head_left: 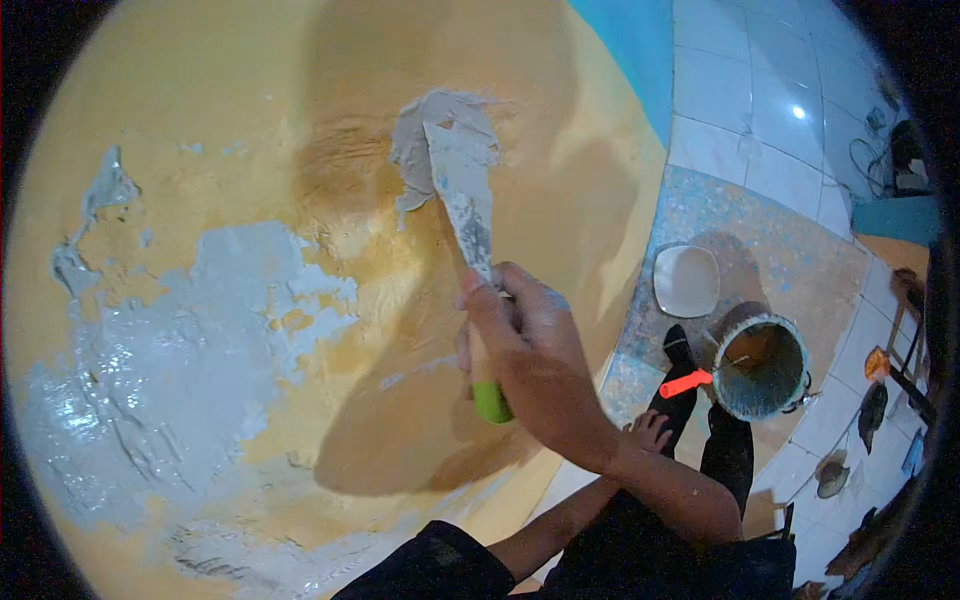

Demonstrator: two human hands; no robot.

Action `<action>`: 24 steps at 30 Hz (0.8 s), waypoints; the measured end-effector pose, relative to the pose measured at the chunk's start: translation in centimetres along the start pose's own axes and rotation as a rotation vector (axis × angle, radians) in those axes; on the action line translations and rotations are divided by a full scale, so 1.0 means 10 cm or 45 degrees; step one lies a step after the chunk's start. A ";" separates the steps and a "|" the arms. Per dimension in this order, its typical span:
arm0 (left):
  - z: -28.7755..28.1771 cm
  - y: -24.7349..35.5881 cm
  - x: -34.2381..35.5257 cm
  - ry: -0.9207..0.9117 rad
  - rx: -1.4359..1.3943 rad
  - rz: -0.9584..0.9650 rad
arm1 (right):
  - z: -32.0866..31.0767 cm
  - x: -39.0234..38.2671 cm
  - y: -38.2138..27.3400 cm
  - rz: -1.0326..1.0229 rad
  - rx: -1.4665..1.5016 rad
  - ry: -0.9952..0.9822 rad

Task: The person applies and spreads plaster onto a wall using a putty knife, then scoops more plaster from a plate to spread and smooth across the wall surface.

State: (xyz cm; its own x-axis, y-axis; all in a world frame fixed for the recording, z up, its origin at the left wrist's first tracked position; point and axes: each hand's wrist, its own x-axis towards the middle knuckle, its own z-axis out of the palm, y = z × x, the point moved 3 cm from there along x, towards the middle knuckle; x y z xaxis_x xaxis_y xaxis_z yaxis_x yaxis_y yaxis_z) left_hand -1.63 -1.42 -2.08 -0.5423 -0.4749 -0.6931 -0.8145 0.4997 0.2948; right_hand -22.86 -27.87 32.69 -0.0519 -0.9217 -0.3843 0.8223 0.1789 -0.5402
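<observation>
Putty knife (pixel 465 195) meets grey paste (pixel 410 150); right hand (pixel 538 350) has fingers wrapped round its handle; left hand (pixel 648 432), fingers spread, rests on dark trousers (pixel 728 450); bucket (pixel 787 362) at right.

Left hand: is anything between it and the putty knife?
As this view shows it, yes: the right hand, gripping the putty knife, and the right wrist lie between the knife and the left hand.

I see unobstructed yellow wall (pixel 220 95) left of and above the putty knife (pixel 464 200) for a hand to slide along, and a gap between wall and white dish (pixel 687 280), while the bucket (pixel 785 368), an orange handle (pixel 685 383), legs (pixel 728 450) and crossed forearms (pixel 672 487) obstruct lower right.
</observation>
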 end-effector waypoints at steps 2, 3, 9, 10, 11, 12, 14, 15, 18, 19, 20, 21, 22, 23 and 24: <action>-0.16 -0.15 -0.03 0.059 -0.155 -0.202 | 0.09 0.02 0.05 -0.163 0.112 0.008; -0.19 -0.11 -0.17 0.029 -0.198 -0.167 | 0.13 -0.03 0.11 -0.062 0.087 0.067; -0.34 -0.24 -0.14 0.084 -0.121 -0.178 | 0.17 -0.12 0.07 -0.595 -0.195 0.074; -0.35 -0.26 -0.14 0.017 -0.132 -0.228 | 0.10 0.00 0.10 -0.396 -0.146 0.145; -0.32 -0.28 -0.14 -0.070 -0.115 -0.318 | 0.04 0.06 0.13 -0.258 -0.074 0.197; -0.31 -0.25 -0.14 -0.054 -0.143 -0.270 | 0.04 0.09 0.15 -0.200 -0.099 0.225; -0.31 -0.25 -0.14 -0.123 -0.072 -0.389 | 0.11 0.18 0.13 -0.235 -0.092 0.209; -0.31 -0.24 -0.14 -0.129 -0.095 -0.355 | 0.15 0.16 0.13 -0.268 -0.079 0.219; -0.27 -0.20 -0.10 -0.139 -0.096 -0.425 | 0.25 -0.04 0.07 -0.578 -0.253 0.158; -0.23 -0.21 -0.08 -0.239 -0.148 -0.502 | 0.24 -0.10 0.07 -0.653 -0.305 0.162; -0.20 -0.22 -0.06 -0.346 -0.167 -0.613 | 0.22 -0.09 0.08 -0.672 -0.340 0.098; -0.19 -0.20 -0.04 -0.341 -0.202 -0.583 | 0.16 -0.09 0.09 -0.724 -0.357 0.166; -0.18 -0.18 -0.03 -0.395 -0.241 -0.619 | 0.05 -0.01 0.14 -0.534 -0.320 0.215; -0.17 -0.16 -0.03 -0.457 -0.251 -0.686 | -0.04 0.09 0.19 -0.344 -0.284 0.262; -0.16 -0.09 -0.02 -0.454 -0.282 -0.657 | -0.08 0.18 0.22 -0.339 -0.283 0.264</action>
State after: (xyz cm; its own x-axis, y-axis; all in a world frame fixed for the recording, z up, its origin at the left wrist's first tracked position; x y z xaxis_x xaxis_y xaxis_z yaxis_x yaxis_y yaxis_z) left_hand -1.08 -2.93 -1.12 -0.0012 -0.3257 -0.9455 -0.9951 0.0938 -0.0310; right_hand -21.61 -28.88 30.22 -0.3786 -0.8608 -0.3401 0.6234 0.0345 -0.7812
